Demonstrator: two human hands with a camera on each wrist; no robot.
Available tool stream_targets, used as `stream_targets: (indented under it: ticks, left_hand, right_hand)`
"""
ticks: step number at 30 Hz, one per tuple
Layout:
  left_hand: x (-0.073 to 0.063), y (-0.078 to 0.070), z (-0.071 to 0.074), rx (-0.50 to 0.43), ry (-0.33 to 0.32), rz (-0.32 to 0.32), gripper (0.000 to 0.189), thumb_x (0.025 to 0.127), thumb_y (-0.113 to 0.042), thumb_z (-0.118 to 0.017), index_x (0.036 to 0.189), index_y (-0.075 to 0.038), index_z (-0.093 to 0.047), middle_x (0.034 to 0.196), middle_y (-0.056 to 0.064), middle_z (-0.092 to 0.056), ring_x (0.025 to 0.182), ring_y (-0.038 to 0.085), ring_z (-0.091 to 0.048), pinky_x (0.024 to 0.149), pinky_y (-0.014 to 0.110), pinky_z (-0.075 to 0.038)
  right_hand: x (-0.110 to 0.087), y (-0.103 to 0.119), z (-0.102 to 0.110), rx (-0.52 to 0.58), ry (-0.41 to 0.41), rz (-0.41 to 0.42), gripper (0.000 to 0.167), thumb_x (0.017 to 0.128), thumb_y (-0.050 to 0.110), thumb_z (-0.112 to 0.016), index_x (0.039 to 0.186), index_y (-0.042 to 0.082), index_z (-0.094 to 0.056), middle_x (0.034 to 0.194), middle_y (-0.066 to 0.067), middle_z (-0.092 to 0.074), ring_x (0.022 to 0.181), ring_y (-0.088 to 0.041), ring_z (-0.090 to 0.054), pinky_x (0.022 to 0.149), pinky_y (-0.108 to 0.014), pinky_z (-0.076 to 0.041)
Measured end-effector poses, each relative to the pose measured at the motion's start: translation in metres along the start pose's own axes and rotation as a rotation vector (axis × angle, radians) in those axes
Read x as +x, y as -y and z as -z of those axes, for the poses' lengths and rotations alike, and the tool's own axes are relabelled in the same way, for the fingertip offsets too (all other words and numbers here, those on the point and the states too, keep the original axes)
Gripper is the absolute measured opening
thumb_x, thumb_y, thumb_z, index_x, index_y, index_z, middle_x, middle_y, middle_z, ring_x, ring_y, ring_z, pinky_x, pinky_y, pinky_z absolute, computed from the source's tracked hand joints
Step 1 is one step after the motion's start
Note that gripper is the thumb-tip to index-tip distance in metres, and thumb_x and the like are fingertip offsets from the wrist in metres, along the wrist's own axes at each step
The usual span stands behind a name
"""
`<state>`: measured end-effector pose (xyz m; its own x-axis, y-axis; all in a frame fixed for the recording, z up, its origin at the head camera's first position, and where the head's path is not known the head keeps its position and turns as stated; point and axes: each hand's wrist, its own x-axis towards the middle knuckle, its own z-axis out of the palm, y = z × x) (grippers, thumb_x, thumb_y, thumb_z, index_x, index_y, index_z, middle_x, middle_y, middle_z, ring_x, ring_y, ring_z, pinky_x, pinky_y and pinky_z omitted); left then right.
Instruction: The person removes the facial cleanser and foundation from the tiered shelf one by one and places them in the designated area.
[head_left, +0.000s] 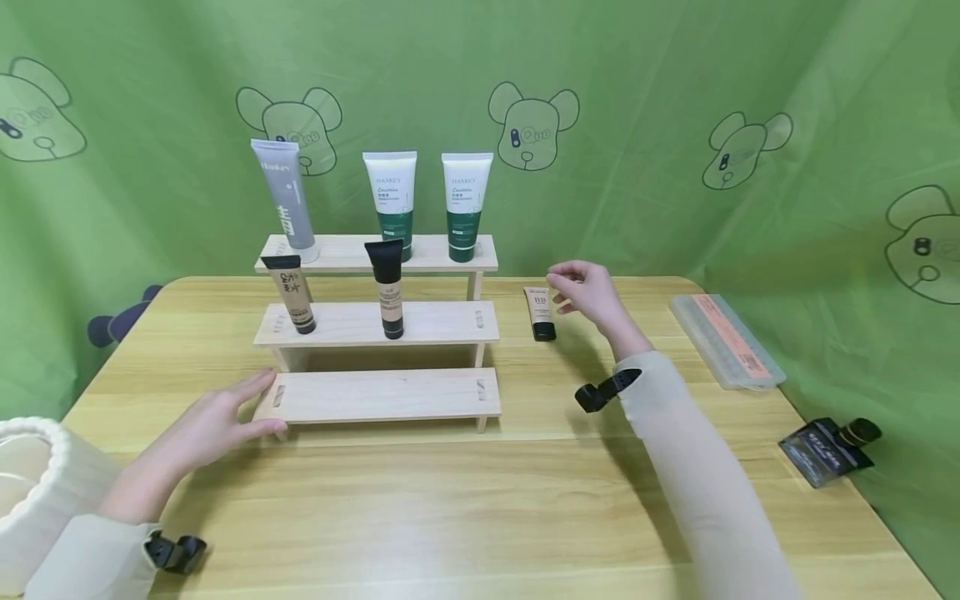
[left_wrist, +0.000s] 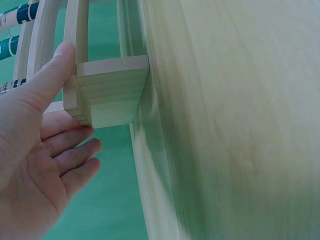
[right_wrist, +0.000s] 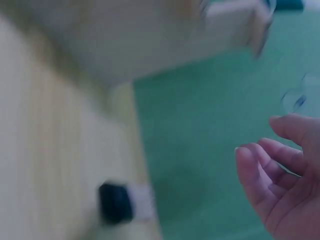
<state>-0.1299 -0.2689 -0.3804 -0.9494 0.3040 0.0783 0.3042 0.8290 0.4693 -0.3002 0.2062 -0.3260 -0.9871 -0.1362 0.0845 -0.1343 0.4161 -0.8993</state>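
My left hand (head_left: 217, 421) grips the left end of the lowest tier of a wooden display stand (head_left: 375, 393). In the left wrist view its thumb lies on the board (left_wrist: 76, 30), and the other fingers are at the end. My right hand (head_left: 588, 296) is beside a small beige BB cream tube (head_left: 538, 307) with a black cap, right of the stand. Loosely bent and holding nothing, the right fingers (right_wrist: 247, 165) are apart from the tube (right_wrist: 117, 202) in the right wrist view, where the tube is blurred.
Two white-and-green tubes (head_left: 390, 187) and a grey tube (head_left: 287, 196) stand on the top tier. Two black-and-beige tubes (head_left: 390, 296) stand on the middle tier. At right lie a clear plastic case (head_left: 723, 337) and a dark bottle (head_left: 821, 450). A white ribbed lampshade (head_left: 75, 475) is at left.
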Motion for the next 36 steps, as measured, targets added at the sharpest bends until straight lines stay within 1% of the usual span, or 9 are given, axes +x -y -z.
stream_targets:
  ticks: [4,6,8,13,18,22,25,30,36]
  left_hand:
    - [0.0,0.0,0.001,0.001,0.0,0.003,0.083,0.079,-0.044,-0.068,0.133,0.011,-0.037,0.136,0.03,-0.035,0.119,0.05,-0.036,0.098,0.059,-0.029]
    - [0.0,0.0,0.001,0.0,-0.002,0.002,0.083,0.079,-0.044,-0.068,0.133,0.011,-0.037,0.136,0.03,-0.035,0.119,0.05,-0.036,0.098,0.059,-0.029]
    - [0.0,0.0,0.001,0.0,-0.003,-0.001,0.083,0.079,-0.044,-0.068,0.133,0.011,-0.038,0.136,0.03,-0.035,0.119,0.05,-0.036,0.098,0.059,-0.029]
    - [0.001,0.0,0.001,0.0,-0.006,-0.002,0.082,0.079,-0.042,-0.069,0.133,0.011,-0.038,0.136,0.03,-0.035,0.119,0.05,-0.036,0.098,0.059,-0.029]
    - [0.001,-0.001,0.001,0.001,-0.004,-0.001,0.082,0.079,-0.043,-0.069,0.133,0.011,-0.038,0.136,0.03,-0.035,0.119,0.05,-0.036,0.098,0.059,-0.029]
    - [0.0,-0.001,0.001,-0.002,-0.002,0.001,0.082,0.079,-0.043,-0.069,0.133,0.011,-0.038,0.136,0.031,-0.035,0.119,0.05,-0.036,0.098,0.059,-0.028]
    - [0.0,-0.002,0.001,-0.004,-0.001,0.004,0.081,0.079,-0.041,-0.069,0.133,0.011,-0.038,0.136,0.03,-0.035,0.119,0.05,-0.035,0.099,0.059,-0.028]
    - [0.0,-0.003,0.001,-0.004,-0.005,0.0,0.081,0.079,-0.041,-0.069,0.133,0.011,-0.038,0.136,0.031,-0.035,0.119,0.05,-0.036,0.098,0.06,-0.028]
    - [0.0,-0.003,0.001,0.0,-0.011,-0.009,0.082,0.079,-0.044,-0.068,0.132,0.011,-0.038,0.135,0.031,-0.035,0.118,0.05,-0.036,0.097,0.06,-0.029]
  right_hand:
    - [-0.011,0.028,-0.008,0.037,-0.023,0.108,0.035,0.09,0.018,-0.061,0.115,-0.006,-0.056,0.093,-0.012,-0.059,0.074,-0.025,-0.061,0.061,-0.031,-0.057]
    - [-0.017,0.041,-0.014,0.038,-0.025,0.164,0.034,0.089,0.019,-0.062,0.114,-0.005,-0.058,0.092,-0.013,-0.06,0.073,-0.025,-0.061,0.061,-0.031,-0.057]
    - [-0.023,0.052,-0.022,0.03,-0.025,0.217,0.032,0.089,0.017,-0.062,0.112,-0.004,-0.059,0.091,-0.014,-0.061,0.073,-0.029,-0.06,0.06,-0.031,-0.056]
    - [-0.031,0.069,-0.048,0.011,0.034,0.298,0.026,0.089,0.013,-0.062,0.109,-0.004,-0.061,0.09,-0.014,-0.062,0.072,-0.03,-0.059,0.058,-0.033,-0.056]
    - [-0.034,0.074,-0.077,0.014,0.121,0.317,0.024,0.088,0.01,-0.064,0.108,-0.003,-0.062,0.089,-0.012,-0.062,0.072,-0.028,-0.058,0.058,-0.038,-0.056]
    - [-0.035,0.078,-0.098,0.027,0.176,0.277,0.025,0.086,0.012,-0.066,0.108,0.001,-0.062,0.09,-0.01,-0.062,0.073,-0.03,-0.059,0.057,-0.037,-0.056]
    - [-0.036,0.08,-0.112,0.04,0.209,0.262,0.025,0.086,0.013,-0.066,0.108,0.002,-0.062,0.091,-0.009,-0.061,0.075,-0.028,-0.059,0.056,-0.035,-0.056]
    - [-0.038,0.085,-0.131,0.046,0.239,0.309,0.026,0.086,0.011,-0.066,0.109,0.001,-0.061,0.092,-0.01,-0.061,0.08,-0.021,-0.059,0.058,-0.031,-0.056]
    - [-0.038,0.085,-0.148,0.05,0.255,0.343,0.03,0.084,0.009,-0.068,0.111,-0.002,-0.06,0.101,-0.009,-0.061,0.085,-0.018,-0.058,0.06,-0.028,-0.056]
